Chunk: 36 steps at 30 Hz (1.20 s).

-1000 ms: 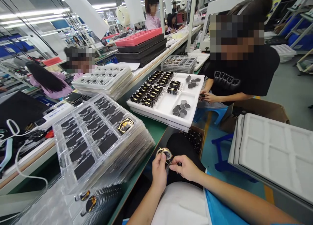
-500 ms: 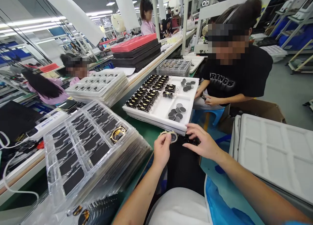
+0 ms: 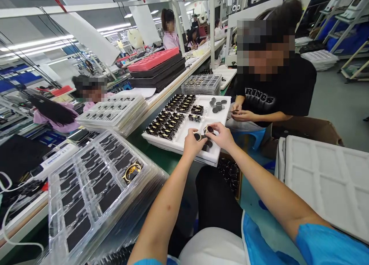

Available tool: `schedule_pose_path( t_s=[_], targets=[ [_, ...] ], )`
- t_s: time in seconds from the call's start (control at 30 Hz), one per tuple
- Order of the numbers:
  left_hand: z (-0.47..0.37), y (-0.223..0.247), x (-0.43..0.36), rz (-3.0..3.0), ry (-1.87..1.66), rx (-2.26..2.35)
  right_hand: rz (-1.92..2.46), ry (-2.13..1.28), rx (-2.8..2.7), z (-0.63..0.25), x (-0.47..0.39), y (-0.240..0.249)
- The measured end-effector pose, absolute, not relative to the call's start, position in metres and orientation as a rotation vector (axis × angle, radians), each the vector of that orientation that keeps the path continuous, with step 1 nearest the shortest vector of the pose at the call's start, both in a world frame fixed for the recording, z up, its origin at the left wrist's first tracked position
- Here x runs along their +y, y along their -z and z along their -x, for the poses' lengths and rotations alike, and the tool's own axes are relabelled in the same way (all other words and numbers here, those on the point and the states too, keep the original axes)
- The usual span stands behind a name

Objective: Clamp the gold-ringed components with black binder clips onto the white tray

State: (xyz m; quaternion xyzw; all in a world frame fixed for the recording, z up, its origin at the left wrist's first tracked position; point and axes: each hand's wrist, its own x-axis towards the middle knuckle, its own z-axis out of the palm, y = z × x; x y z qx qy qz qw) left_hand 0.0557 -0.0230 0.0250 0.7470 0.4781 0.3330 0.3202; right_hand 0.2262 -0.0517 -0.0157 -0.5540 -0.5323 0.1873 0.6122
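Observation:
My left hand pinches a gold-rimmed watch case over the near part of a white foam tray. Beside it, my right hand has closed its fingers on a second round piece, a dark disc with a gold-coloured rim. Loose grey discs lie in the tray right under my hands, partly covered by them. More grey discs sit in the far compartment. Rows of black binder clips with gold pieces in them fill the tray's left side.
Left of me stands a stack of clear plastic trays, with a gold watch case in the top one. A co-worker in a black shirt sits opposite, handling a small part. A box of binder clips is below the tray; white trays stand right.
Both hands have moved forward over the foam tray. My right hand, open and without anything before, now holds a round gold-rimmed piece. My left hand still holds its watch case.

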Motion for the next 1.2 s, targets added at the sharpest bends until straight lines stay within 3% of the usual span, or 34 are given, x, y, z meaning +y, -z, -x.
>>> schedule_pose_path(
  t_s=[0.4,0.53,0.7,0.87,1.03,1.1,1.2],
  targets=[
    [-0.064,-0.027,-0.025,-2.042,-0.955,1.071,1.230,-0.488,-1.071,-0.227,-0.051,0.014],
    [-0.037,-0.053,-0.077,-1.639,-0.988,0.948,1.199,-0.491,-0.941,-0.220,-0.061,-0.004],
    [0.033,-0.090,-0.171,-1.313,-0.719,0.760,0.966,-0.865,-0.996,-0.187,-0.074,-0.050],
    [0.121,-0.127,-0.221,-1.519,-1.065,1.111,0.787,-1.090,-1.243,-0.113,-0.085,-0.107],
    [0.206,-0.159,-0.229,-1.999,-1.594,1.595,0.751,-0.837,-1.699,-0.018,-0.102,-0.147],
    [0.230,-0.164,-0.225,-1.970,-1.604,1.815,0.785,-0.706,-1.867,0.014,-0.106,-0.154],
    [0.252,-0.163,-0.213,-1.913,-1.239,2.043,0.871,-0.494,-2.092,0.045,-0.109,-0.153]
  ],
)
